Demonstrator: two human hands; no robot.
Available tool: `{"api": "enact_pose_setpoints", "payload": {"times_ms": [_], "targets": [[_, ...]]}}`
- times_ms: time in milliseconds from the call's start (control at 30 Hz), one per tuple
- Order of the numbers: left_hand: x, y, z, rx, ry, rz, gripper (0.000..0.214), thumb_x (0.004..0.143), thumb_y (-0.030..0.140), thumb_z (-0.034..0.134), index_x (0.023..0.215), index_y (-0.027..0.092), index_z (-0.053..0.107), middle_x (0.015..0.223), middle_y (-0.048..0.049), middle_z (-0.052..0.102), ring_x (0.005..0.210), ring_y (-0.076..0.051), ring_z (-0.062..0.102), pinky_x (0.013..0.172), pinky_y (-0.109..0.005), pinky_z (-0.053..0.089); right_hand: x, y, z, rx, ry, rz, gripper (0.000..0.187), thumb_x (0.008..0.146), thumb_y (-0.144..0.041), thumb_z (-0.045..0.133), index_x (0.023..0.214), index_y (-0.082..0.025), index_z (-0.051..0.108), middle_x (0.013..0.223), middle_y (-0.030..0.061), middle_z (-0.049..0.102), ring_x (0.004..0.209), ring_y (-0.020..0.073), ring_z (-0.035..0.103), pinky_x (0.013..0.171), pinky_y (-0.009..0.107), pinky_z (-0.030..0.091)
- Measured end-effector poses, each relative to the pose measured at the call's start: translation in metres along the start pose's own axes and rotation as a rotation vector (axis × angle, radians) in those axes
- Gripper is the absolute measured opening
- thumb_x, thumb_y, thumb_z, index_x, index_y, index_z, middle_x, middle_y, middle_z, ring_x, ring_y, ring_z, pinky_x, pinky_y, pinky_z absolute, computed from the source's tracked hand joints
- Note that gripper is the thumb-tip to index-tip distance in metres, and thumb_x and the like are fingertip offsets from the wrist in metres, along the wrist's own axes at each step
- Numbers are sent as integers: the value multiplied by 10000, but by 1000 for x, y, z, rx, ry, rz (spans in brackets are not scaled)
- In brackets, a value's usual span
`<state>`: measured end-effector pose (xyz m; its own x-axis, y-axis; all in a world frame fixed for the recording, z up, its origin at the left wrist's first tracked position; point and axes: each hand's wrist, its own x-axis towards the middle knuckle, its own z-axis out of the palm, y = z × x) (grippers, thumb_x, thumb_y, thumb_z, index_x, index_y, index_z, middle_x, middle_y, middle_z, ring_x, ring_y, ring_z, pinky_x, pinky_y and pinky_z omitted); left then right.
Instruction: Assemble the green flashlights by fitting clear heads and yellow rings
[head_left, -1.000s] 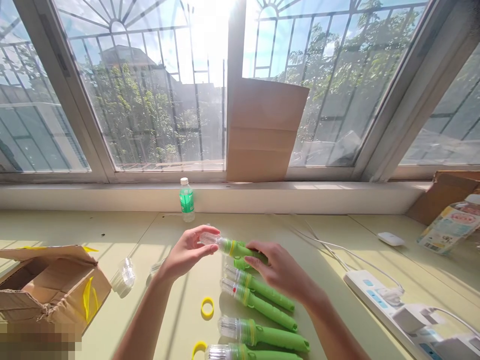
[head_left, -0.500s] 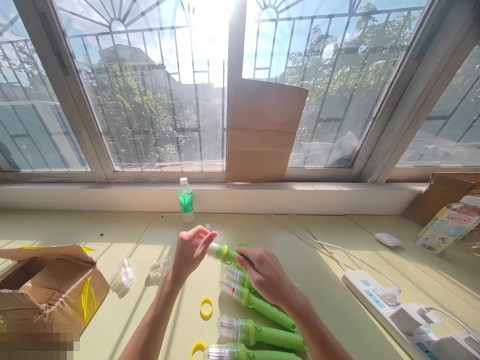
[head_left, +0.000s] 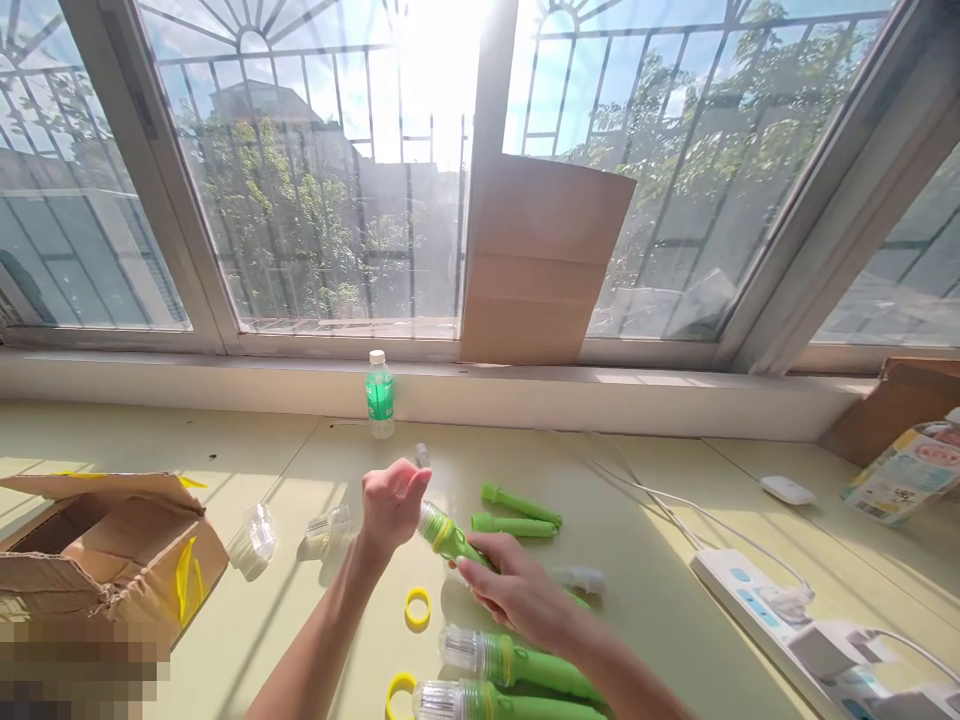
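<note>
A green flashlight-like stick (head_left: 454, 545) with a ribbed clear end slants between my hands. My right hand (head_left: 517, 580) is closed around its green handle. My left hand (head_left: 394, 505) is curled in a fist at the clear end; the fingers' inner side is hidden, so I cannot tell how much it covers. Below lie more green flashlights (head_left: 544, 672) with clear ribbed heads (head_left: 459, 648), handles partly under my right forearm. Two slimmer green tubes (head_left: 517, 525) lie beyond my right hand. A clear piece (head_left: 581, 578) shows just past my right wrist.
Yellow rings (head_left: 418, 608) and clear caps (head_left: 330, 528) lie on the table. An open cardboard box (head_left: 112, 560) stands left, a green-labelled bottle (head_left: 380, 397) by the sill. At right are a power strip (head_left: 750, 610) with plugs and cables, a white device (head_left: 787, 490) and a carton-like container (head_left: 892, 475).
Both hands have shifted slightly right, my right one also lower, with the flashlight between them. The slim green tubes now show; clear heads under the held flashlight no longer do. The view has shifted slightly.
</note>
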<state>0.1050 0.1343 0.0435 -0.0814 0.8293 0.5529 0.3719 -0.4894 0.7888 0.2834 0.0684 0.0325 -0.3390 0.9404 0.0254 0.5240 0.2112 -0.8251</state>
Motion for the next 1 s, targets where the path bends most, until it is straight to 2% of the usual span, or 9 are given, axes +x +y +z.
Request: {"api": "enact_pose_setpoints", "payload": {"times_ms": [100, 167, 233, 333, 500, 700, 800, 900, 1000], "targets": [[2, 5, -2, -8, -81, -46, 506, 832, 635, 434, 612, 189, 523, 470, 30, 473, 408, -97, 432, 440, -226, 331, 0, 6, -5, -280, 131, -140, 240, 942, -317, 437, 943, -175, 631, 672, 25, 590, 579, 149, 498, 541, 249, 321], [6, 7, 1, -9, -168, -188, 518, 872, 609, 368, 612, 186, 515, 454, 26, 480, 363, -103, 438, 396, -225, 311, 3, 15, -7, -627, 357, -265, 270, 922, -193, 411, 1091, -160, 620, 782, 87, 627, 658, 179, 531, 572, 269, 318], [8, 8, 5, 2, -215, -304, 535, 866, 603, 375, 536, 190, 455, 402, 33, 425, 321, -100, 397, 365, -227, 266, 6, 22, -6, -808, 425, -318, 332, 911, -129, 378, 1147, -162, 610, 811, 112, 632, 680, 188, 544, 585, 278, 320], [8, 5, 9, 22, -181, -275, 556, 819, 580, 471, 444, 199, 318, 386, 47, 312, 350, -80, 330, 391, -228, 229, 5, 21, 1, -609, 285, -224, 293, 960, -261, 358, 1068, -144, 604, 730, 70, 605, 594, 158, 511, 543, 259, 318], [2, 0, 0, -1, -274, -211, 561, 775, 616, 495, 433, 187, 381, 420, 40, 340, 407, -83, 348, 429, -224, 257, -4, 11, -5, -56, -196, 16, 447, 976, -493, 274, 1020, -181, 591, 588, -27, 503, 445, 107, 401, 446, 215, 316], [3, -5, 7, 60, -267, -291, 560, 806, 610, 463, 435, 193, 404, 358, 33, 375, 313, -102, 368, 385, -238, 239, 5, 15, -1, -171, 135, -47, 316, 925, -380, 427, 1102, -177, 591, 880, 105, 585, 747, 191, 509, 589, 249, 332], [-1, 0, 11, 67, -191, -252, 588, 826, 606, 411, 402, 203, 345, 355, 31, 328, 343, -98, 333, 407, -246, 245, 2, 15, 9, -5, 44, 63, 393, 953, -464, 335, 1028, -176, 592, 742, 58, 557, 616, 153, 473, 540, 232, 329], [-6, 12, 4, 35, -222, -171, 578, 811, 619, 424, 422, 192, 424, 392, 23, 372, 393, -101, 343, 439, -248, 283, -6, 14, 10, 86, -141, 115, 664, 954, -589, 86, 893, -185, 609, 516, -24, 438, 397, 112, 347, 423, 226, 324], [-2, 19, -2, 28, -248, -139, 543, 782, 614, 503, 453, 183, 476, 415, 28, 397, 418, -99, 369, 456, -236, 295, -7, 13, 3, 96, -191, 46, 679, 957, -571, 21, 984, -190, 582, 524, -39, 425, 377, 107, 347, 397, 218, 324]]}}
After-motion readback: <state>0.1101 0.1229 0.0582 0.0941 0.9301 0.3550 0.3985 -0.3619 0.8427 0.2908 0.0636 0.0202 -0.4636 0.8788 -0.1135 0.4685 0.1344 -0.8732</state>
